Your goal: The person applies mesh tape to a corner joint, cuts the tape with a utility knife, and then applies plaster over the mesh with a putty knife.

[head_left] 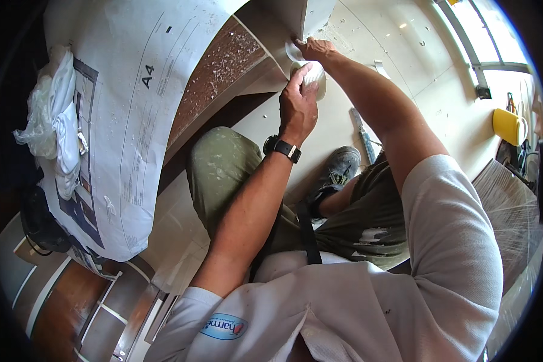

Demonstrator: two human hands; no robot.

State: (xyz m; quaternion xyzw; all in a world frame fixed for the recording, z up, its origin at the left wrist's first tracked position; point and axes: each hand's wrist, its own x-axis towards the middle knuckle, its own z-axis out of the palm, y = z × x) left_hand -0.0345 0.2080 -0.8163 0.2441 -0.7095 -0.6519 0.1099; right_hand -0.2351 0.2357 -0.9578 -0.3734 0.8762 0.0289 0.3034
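Note:
My left hand (299, 102) is closed on a white roll of mesh-like tape (314, 82). A short length of tape (293, 52) runs up from the roll to my right hand (313, 49), whose fingers press it at the foot of a white vertical corner (311, 15). Next to the roll is a wooden ledge (208, 82) with pale debris on its brown top. A long flat tool (364, 133) lies on the tiled floor (398, 36) to the right of my left hand.
A large printed sheet (120, 102) with crumpled white plastic (63, 120) lies at left, near a black bag (43, 223). My knee and shoe (338, 166) are below. At right are a yellow container (505, 125), dark tools (513, 154), a film-wrapped panel (507, 211) and a window.

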